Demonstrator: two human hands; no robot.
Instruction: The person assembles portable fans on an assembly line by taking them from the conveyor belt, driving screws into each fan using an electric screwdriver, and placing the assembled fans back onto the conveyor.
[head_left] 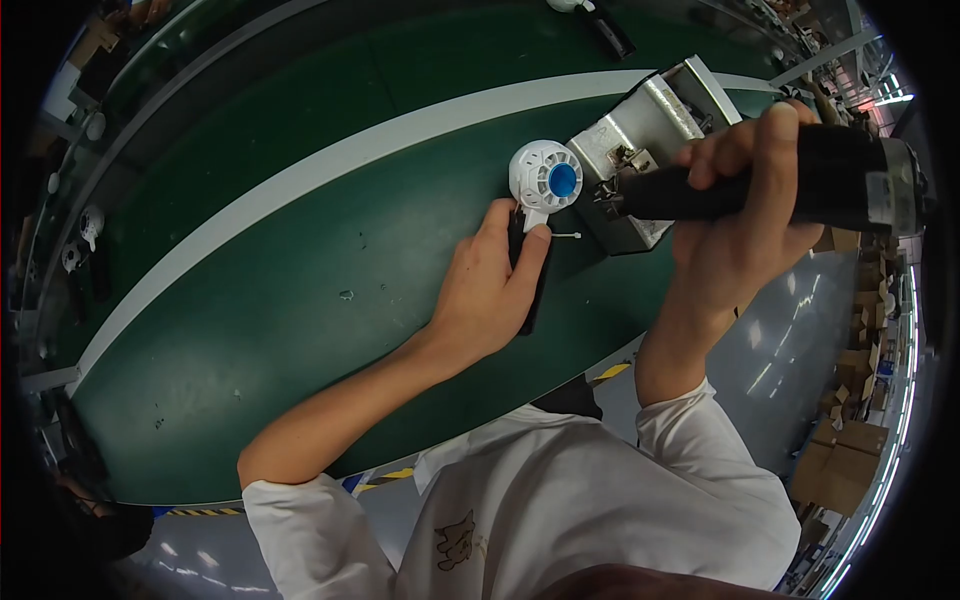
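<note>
My left hand [487, 285] is closed round the black handle of a handheld fan [541, 178] over the green worktop. Its white, slotted round head has a blue centre and faces up, and a thin white wire with a small end sticks out to the right of the neck. My right hand [752, 195] grips a thick black electric screwdriver [840, 178], held nearly level with its narrow end pointing left. That end is in front of a silver metal box [655, 125], which looks like a screw feeder and is partly hidden. I cannot tell whether they touch.
A white rail [400, 135] separates the worktop [280, 310] from a green belt [330, 85]. On the belt's far side lies another white-headed, black-handled unit [608, 30], with more at the left [91, 225]. Cardboard boxes [840, 465] are stacked on the right.
</note>
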